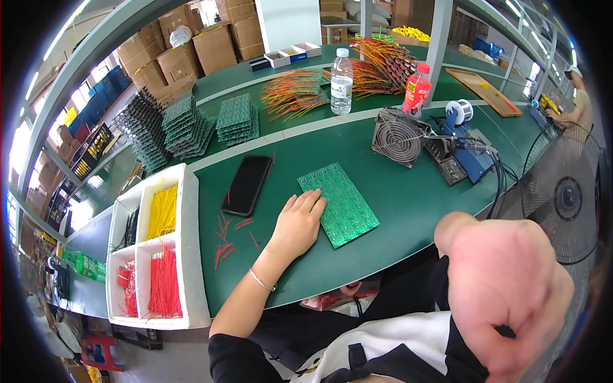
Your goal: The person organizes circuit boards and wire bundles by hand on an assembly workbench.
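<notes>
A green circuit board panel (340, 204) lies flat and slightly turned on the green table in front of me. My left hand (299, 220) rests at its left edge, fingers stretched out with the tips on the board. Close to the camera, raised at the right, my right hand (507, 287) is curled closed; anything inside it is hidden. A black phone (247, 185) lies left of the board, with short red wire pieces (223, 249) scattered below it. The white foam box (196, 255) farther left has compartments of yellow wires (163, 212), red wires (165, 281) and black wires (130, 228).
A small fan (397, 138) and a blue soldering device with a wire spool (460, 113) stand at the right back. Behind are a water bottle (341, 83), a red drink bottle (417, 90), board stacks (237, 119) and wired boards (297, 92). A person (578, 99) sits far right.
</notes>
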Tool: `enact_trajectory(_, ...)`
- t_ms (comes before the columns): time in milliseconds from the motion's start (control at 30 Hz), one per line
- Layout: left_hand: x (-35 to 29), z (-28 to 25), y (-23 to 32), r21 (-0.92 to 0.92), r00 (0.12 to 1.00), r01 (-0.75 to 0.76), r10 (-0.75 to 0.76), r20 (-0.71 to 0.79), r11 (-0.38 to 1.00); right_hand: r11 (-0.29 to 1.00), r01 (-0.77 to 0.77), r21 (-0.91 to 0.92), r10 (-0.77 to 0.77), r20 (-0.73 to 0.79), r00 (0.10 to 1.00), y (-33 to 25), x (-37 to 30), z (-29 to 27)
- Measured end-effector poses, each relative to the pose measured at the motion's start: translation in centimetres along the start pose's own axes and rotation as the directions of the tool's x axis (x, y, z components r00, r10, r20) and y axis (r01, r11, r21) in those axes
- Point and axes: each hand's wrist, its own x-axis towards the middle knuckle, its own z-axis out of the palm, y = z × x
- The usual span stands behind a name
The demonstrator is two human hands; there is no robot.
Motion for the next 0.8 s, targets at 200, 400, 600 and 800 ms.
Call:
enact_trajectory(200, -0.5, 0.1, -0.2, 0.031, 1.000, 0.014, -0.015, 0.026, 0.999, 0.852, -0.294, -0.433, 0.343, 0.036, 0.939, 2.2, -3.6, 2.5)
enact_trajectory(400, 0.6, 0.0, 0.2, -0.075, 0.997, 0.073, -0.075, -0.029, 0.995, 0.828, -0.416, -0.376, 0.492, 0.129, 0.861, 10.9, -13.6, 4.6)
enact_trajectory(600, 0.4, 0.6, 0.2, -0.070, 0.984, 0.115, -0.123, -0.126, 0.991, 0.085, -0.753, -0.652, 0.992, -0.013, 0.123, 21.3, -30.1, 6.2)
enact_trajectory(800, 0.5, 0.8, 0.1, -0.078, 0.983, 0.113, -0.123, -0.135, 0.991, -0.393, -0.836, -0.383, 0.807, -0.579, -0.114, 33.3, -37.4, 4.8)
